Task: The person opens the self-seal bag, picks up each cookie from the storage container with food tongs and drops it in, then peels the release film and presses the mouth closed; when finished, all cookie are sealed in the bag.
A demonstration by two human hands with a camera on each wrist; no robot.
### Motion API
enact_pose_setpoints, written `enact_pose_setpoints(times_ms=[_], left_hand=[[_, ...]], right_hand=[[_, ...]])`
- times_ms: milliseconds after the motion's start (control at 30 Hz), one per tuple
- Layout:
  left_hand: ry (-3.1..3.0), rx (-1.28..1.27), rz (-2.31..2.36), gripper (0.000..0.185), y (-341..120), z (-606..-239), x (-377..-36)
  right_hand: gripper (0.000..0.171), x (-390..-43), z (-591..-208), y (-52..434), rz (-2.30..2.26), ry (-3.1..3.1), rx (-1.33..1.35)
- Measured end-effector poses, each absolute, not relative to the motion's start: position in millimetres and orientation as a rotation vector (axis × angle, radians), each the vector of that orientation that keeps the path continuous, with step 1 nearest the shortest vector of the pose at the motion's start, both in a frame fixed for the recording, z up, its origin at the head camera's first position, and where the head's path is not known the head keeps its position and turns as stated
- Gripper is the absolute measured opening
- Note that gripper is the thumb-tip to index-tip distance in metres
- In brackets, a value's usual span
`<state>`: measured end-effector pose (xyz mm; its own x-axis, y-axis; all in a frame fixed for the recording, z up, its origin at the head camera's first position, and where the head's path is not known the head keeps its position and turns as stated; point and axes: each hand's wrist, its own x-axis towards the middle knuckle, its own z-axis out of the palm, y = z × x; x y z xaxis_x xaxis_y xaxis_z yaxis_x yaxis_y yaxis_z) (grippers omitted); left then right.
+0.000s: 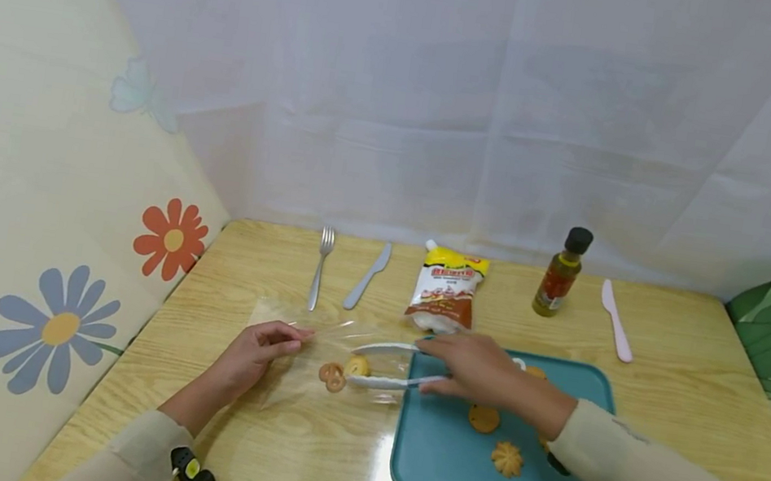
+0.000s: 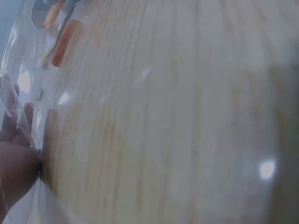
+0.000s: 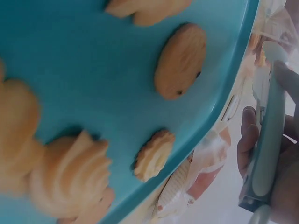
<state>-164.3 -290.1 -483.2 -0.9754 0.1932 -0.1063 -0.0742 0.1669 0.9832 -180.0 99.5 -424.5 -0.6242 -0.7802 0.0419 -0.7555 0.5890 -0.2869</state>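
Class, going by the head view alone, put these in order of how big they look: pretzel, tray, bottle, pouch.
1. Tray, clearly largest
2. Pouch
3. Bottle, narrower than the pouch
4. Pretzel, smallest by far

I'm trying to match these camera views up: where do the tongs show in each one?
Head: the tongs are just below the picture's centre, reaching left from the right hand.
Left wrist: a pale strip at upper left may be their tip, but it is too blurred to tell.
Right wrist: near the right edge, in the right hand.
Shared landmark, head and right wrist: the teal tray.
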Motion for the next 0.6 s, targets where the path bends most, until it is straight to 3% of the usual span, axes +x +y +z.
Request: enact_pose_setpoints(times_ms=[600], left_hand=[[2.225, 0.116, 1.898, 0.031, -290, -482, -164]], right_hand=[[0.066, -183, -433, 70, -0.42, 2.695, -1.294]])
